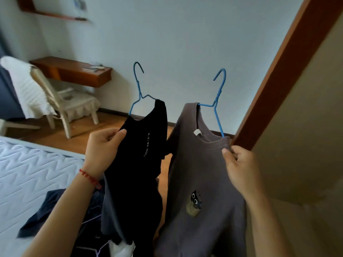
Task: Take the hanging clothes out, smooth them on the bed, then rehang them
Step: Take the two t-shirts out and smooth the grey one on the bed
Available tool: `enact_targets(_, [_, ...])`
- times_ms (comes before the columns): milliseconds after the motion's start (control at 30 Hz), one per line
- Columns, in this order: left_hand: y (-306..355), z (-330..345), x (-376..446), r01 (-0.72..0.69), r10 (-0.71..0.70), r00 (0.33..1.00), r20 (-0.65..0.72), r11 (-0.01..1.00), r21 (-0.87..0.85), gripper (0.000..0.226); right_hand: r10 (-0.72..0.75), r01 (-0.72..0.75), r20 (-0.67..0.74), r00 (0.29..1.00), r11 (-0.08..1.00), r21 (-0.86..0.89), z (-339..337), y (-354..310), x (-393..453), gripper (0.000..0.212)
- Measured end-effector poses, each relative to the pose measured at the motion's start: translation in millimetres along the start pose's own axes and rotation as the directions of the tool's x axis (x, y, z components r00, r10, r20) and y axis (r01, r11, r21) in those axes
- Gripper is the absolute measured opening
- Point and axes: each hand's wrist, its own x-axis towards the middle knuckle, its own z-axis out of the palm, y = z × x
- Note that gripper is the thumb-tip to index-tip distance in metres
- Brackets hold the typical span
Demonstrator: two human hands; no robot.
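The left hand [104, 147] pinches the shoulder of a black shirt [137, 164], and the right hand [239, 164] pinches the shoulder of a grey shirt [202, 182], each grip closed on cloth and wire together, probably so neither garment slips off its blue hanger [138, 86]. Both shirts hang just right of the bed [27, 173], above the dark clothes [46, 210] heaped on its near corner. Their long axes run downward, hooks pointing up, the grey one's hanger [219, 101] tilted right.
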Motion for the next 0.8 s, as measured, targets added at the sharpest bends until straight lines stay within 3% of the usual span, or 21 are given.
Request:
enact_targets(167, [-44,-51,7,0.086,-0.064,0.985,-0.157,0.987,0.138,0.032,-0.077,0.075,0.089,0.993,0.997,0.021,36,-9,30,0.028])
enact_targets(300, [-114,-71,19,0.28,-0.24,0.949,-0.205,0.939,0.197,0.033,-0.117,0.115,0.147,0.982,0.993,0.023,71,-7,61,0.028])
enact_targets(433, [-189,-74,31,0.464,-0.424,0.885,-0.193,0.839,0.283,0.033,-0.164,0.166,0.17,0.972,0.986,0.005,97,-3,84,0.029])
enact_targets(700, [-268,-50,62,0.562,-0.529,0.819,-0.223,0.659,0.5,0.045,-0.143,0.149,0.225,0.964,0.989,-0.009,129,22,132,0.03])
enact_targets(800, [-290,-46,66,0.663,-0.611,0.733,-0.298,0.546,0.511,0.043,-0.145,0.152,0.25,0.957,0.988,-0.01,135,33,156,0.029])
